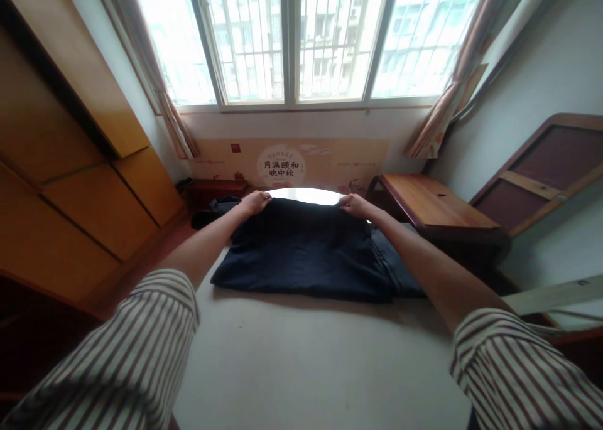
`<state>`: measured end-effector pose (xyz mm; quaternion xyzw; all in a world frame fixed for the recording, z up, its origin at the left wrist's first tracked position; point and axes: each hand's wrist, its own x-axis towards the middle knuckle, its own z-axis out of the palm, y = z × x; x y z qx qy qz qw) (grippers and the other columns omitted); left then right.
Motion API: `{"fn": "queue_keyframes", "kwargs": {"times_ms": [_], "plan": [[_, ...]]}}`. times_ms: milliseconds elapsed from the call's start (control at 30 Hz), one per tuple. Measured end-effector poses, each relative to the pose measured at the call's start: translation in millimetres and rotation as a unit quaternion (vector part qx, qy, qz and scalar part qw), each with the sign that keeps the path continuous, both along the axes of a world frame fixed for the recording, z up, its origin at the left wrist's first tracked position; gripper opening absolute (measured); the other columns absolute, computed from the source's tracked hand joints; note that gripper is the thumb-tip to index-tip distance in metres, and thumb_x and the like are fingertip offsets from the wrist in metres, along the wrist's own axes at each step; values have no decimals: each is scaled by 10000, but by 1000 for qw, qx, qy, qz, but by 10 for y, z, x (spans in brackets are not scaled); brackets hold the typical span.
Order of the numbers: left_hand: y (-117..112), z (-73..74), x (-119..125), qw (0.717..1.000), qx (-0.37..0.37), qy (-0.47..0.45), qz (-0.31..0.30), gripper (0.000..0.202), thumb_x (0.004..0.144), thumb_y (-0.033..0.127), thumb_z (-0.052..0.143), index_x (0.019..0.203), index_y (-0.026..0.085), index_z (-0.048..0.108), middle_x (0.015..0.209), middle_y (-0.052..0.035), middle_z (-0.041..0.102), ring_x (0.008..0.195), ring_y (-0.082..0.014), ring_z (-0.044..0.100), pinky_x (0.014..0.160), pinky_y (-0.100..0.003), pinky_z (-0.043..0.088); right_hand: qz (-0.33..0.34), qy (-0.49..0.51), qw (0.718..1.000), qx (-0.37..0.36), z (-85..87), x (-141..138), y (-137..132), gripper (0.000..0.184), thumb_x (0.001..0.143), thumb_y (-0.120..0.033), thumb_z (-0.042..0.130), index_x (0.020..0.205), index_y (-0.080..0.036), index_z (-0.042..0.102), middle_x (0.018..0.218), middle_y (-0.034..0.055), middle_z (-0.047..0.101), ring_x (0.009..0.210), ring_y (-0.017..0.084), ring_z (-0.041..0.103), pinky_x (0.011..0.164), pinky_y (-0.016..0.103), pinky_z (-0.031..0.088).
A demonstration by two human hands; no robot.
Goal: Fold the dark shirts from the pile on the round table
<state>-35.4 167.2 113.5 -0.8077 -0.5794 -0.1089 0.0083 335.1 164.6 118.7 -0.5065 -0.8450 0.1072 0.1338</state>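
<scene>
A dark navy garment lies partly folded across the far half of the white table; its exact kind does not show. My left hand pinches the garment's far edge on the left. At the right end of that same edge, my right hand grips the cloth too. Between the hands the edge is stretched nearly straight and looks raised. Some dark cloth extends past the right side, under my right forearm, and a dark bundle sticks out beyond my left hand.
Beyond the table, a printed banner leans below the barred window. A wooden desk stands at the right, with a framed panel against the wall. Wooden cabinets fill the left side.
</scene>
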Motion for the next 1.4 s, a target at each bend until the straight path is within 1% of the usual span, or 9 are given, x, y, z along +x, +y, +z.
{"fn": "queue_keyframes", "kwargs": {"times_ms": [267,400,500,600,700,800,900,1133,1400], "plan": [[289,-249,-10,996,20,36,74,332,976,408,468,1146,228,688,1151,-117,673,1060,-287,628,895,-369,474,-79,-33,995,43,-281,-102,222,367,914,-163,473,1210,-196,688,1142,109,720,1041,238,649,911,301,471],[167,-239,161,994,84,65,25,298,961,293,512,1189,163,654,1217,-159,603,1159,-306,545,945,-407,434,-68,-54,995,55,-297,-295,10,384,906,-133,493,1256,-156,647,1217,156,670,1095,256,617,978,351,440],[-314,-232,233,983,134,69,-108,279,998,294,458,1102,145,670,1076,-134,637,1028,-253,595,893,-367,453,-16,-65,996,65,-269,-344,-508,316,936,-257,540,1194,-123,666,1212,186,648,1105,281,604,999,383,435],[-1082,-293,108,962,116,61,-240,320,1026,337,413,985,162,678,897,-78,646,849,-182,621,811,-308,478,135,-74,983,96,-305,-210,-1317,366,926,-444,590,1096,-135,689,1149,164,659,1069,281,617,983,395,468],[-1791,-442,-175,935,92,76,-333,280,978,404,535,1035,168,675,947,-84,676,881,-196,637,833,-329,505,192,-94,967,136,-480,38,-2079,386,876,-401,657,1141,-119,672,1181,171,662,1092,300,616,944,413,512],[-2153,-634,-419,932,108,88,-334,249,969,249,552,1176,146,644,1131,-120,687,1042,-233,645,928,-371,523,185,-143,951,204,-740,242,-2448,343,854,-113,562,1179,-69,664,1221,194,660,1104,290,626,962,404,517],[-2199,-794,-488,944,122,119,-283,362,932,34,462,1249,119,616,1251,-142,657,1166,-251,620,1006,-401,512,155,-173,942,244,-925,306,-2433,448,784,41,464,1178,-36,662,1208,202,670,1094,276,641,969,376,522],[-2265,-881,-394,962,106,129,-216,500,855,-68,375,1251,112,622,1212,-155,682,1129,-224,661,958,-349,564,109,-182,944,253,-884,206,-2412,367,768,79,433,978,-58,701,1023,196,716,959,277,693,855,358,582],[-3532,-873,-659,949,116,126,-263,518,852,-39,403,1293,119,624,1213,-155,687,1103,-251,672,945,-372,582,131,-121,930,321,-1141,302,-3546,466,754,52,415,1104,-75,695,1107,177,725,1012,285,697,832,398,608]]}}
